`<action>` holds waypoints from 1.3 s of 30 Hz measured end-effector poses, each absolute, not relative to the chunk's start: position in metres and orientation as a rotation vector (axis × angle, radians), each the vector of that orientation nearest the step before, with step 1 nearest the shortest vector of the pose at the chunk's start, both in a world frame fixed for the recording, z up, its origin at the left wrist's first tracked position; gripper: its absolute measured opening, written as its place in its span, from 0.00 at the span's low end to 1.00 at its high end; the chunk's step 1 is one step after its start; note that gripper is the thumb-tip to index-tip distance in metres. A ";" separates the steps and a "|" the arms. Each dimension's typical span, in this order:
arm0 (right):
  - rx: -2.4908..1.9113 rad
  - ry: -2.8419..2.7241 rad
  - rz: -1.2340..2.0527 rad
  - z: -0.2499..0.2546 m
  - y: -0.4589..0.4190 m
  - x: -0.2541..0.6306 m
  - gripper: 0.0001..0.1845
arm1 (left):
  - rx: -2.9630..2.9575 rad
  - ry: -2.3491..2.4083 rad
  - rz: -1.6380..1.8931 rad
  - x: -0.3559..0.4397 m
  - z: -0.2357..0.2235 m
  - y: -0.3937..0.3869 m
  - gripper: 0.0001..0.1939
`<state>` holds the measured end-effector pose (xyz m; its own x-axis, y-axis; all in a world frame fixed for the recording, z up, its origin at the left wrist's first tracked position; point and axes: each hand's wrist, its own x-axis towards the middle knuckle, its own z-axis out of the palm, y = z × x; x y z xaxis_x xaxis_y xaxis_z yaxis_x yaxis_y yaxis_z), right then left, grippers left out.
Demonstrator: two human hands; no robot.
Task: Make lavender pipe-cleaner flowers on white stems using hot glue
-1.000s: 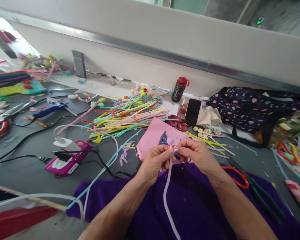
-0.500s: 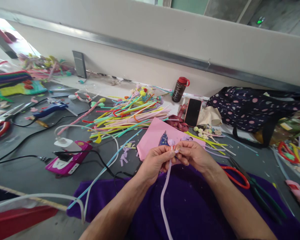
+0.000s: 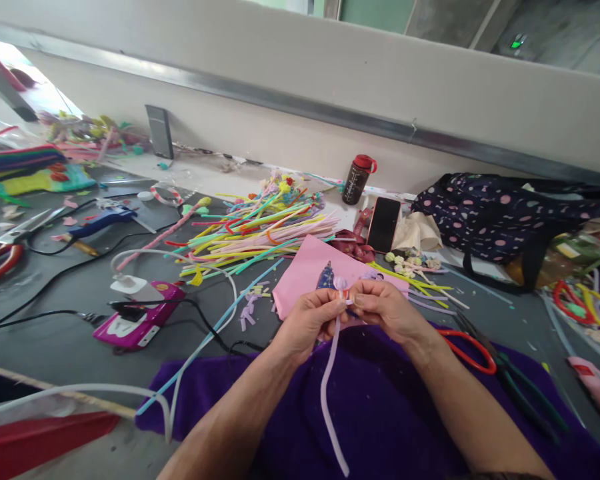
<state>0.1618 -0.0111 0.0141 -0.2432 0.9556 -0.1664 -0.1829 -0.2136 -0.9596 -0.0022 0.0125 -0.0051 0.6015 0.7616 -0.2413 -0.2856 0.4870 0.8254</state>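
Observation:
Both my hands meet over the near edge of a pink sheet [image 3: 305, 270] and pinch the curled top end of a pale lilac pipe cleaner [image 3: 329, 387]. My left hand [image 3: 307, 323] grips it from the left, fingers closed. My right hand [image 3: 387, 310] pinches it from the right, fingers closed. The long tail of the pipe cleaner hangs down over a purple cloth [image 3: 380, 413] in front of me. A small rolled bud sits at the top of the stem between my fingertips.
A heap of coloured pipe cleaners [image 3: 250, 230] lies behind the pink sheet. A pink glue gun [image 3: 137, 320] with black cable lies left. Red-handled scissors [image 3: 473, 350] lie right. A phone [image 3: 385, 223], dark bottle [image 3: 356, 180] and dotted bag [image 3: 500, 213] stand behind.
My hands stay together at the same spot with small finger movements on the curled end. The hanging tail has swung slightly to the left and back.

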 end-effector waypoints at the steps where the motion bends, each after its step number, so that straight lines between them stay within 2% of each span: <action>1: -1.067 -1.119 1.615 0.014 -0.012 0.162 0.11 | 0.824 0.652 0.688 -0.002 -0.005 0.012 0.12; 11: -1.025 -1.103 1.688 0.001 -0.007 0.163 0.15 | 0.792 0.616 0.682 -0.001 -0.005 0.012 0.11; 28: -1.031 -1.244 1.617 0.001 -0.012 0.167 0.14 | 0.818 0.607 0.661 -0.004 -0.003 0.011 0.11; 35: -1.230 -1.370 1.201 0.015 -0.009 0.176 0.13 | 0.682 0.617 0.682 -0.001 -0.007 0.013 0.11; 39: -1.267 -1.589 0.882 0.023 -0.012 0.175 0.06 | 0.663 0.630 0.660 0.000 -0.008 0.013 0.12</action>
<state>0.1750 -0.0121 0.0229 -0.0768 0.9749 0.2091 0.3383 0.2227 -0.9143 0.0001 0.0128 -0.0077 0.6264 0.7161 -0.3079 -0.3410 0.6070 0.7178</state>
